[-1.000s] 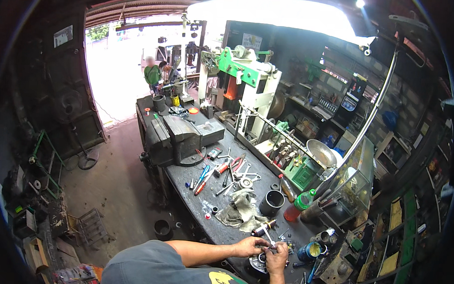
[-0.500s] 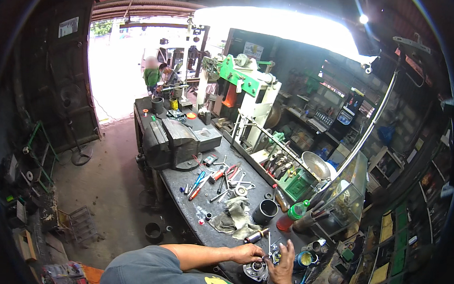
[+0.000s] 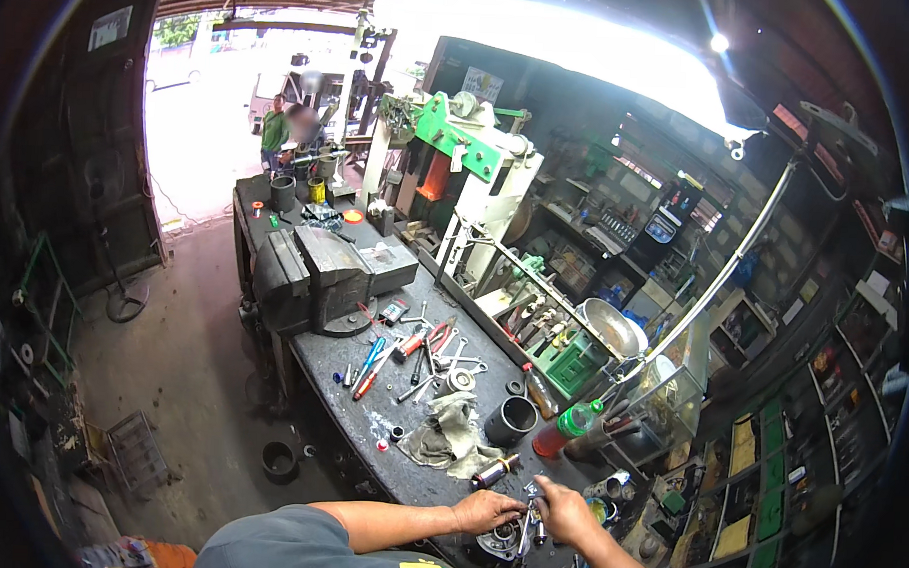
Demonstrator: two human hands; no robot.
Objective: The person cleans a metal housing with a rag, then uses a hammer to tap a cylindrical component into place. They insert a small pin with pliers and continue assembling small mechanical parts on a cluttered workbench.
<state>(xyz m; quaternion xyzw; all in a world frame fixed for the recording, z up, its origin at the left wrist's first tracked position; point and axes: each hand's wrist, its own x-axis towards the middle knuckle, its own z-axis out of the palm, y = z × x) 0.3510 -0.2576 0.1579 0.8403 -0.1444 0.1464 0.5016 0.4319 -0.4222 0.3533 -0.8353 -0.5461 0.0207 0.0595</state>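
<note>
My left hand point(image 3: 489, 512) is at the near end of the bench, its fingers closed at the rim of a round metal housing point(image 3: 498, 542) with a ring-shaped opening. What the fingertips pinch is too small to make out. Beside it my right hand point(image 3: 563, 512) is closed, fingers curled by a slim shiny metal tool point(image 3: 530, 491); whether it grips that tool or a small part is hidden. Just beyond the hands lies a motor armature point(image 3: 495, 472) with a copper-coloured end. A crumpled grey rag point(image 3: 452, 436) and a dark open cylinder point(image 3: 512, 420) sit farther off.
Wrenches, pliers point(image 3: 440, 336) and screwdrivers point(image 3: 367, 383) lie scattered across the bench. A large vise point(image 3: 326, 280) stands beyond them. At right are a bottle of red liquid point(image 3: 562, 430) and a green-and-white machine frame point(image 3: 478, 175). Two people stand by the doorway.
My right hand has gone from spread fingers to curled, with its forearm now coming in from the lower right. My left hand stays at the housing. The whole view has shifted slightly.
</note>
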